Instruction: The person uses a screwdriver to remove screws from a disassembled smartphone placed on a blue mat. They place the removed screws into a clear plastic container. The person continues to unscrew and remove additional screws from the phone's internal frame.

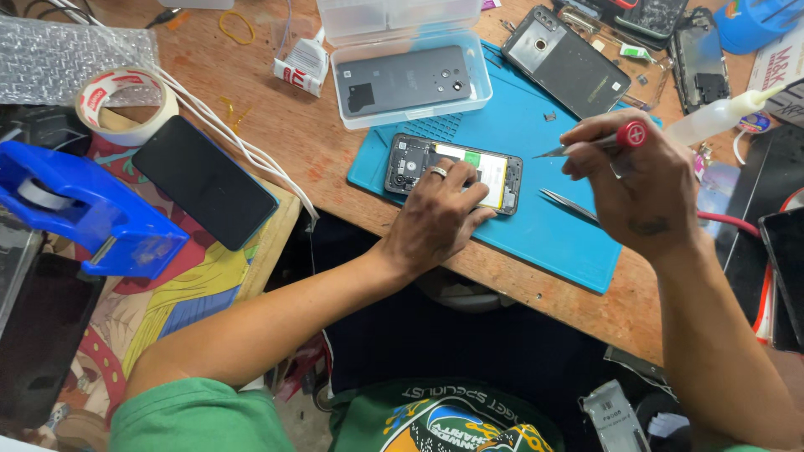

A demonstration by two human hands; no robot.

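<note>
Your left hand (pixel 437 213) presses flat, fingers spread, on the opened phone (pixel 453 172) lying near the blue mat's (pixel 536 230) front-left edge. Your right hand (pixel 641 180) is closed around a red-capped screwdriver (pixel 595 142), tip hovering just right of the phone; tweezers (pixel 568 205) lie on open mat below.

Left hand (pixel 435 213) covers lower middle of opened phone (pixel 455 172); parts beneath not visible. Screwdriver (pixel 590 143) shaft partly hidden in right hand (pixel 641 180). Blue container (pixel 754 21) cut off, upper right of frame. Tiny screws (pixel 548 116) on blue mat (pixel 536 226) too small to tell apart.
</note>
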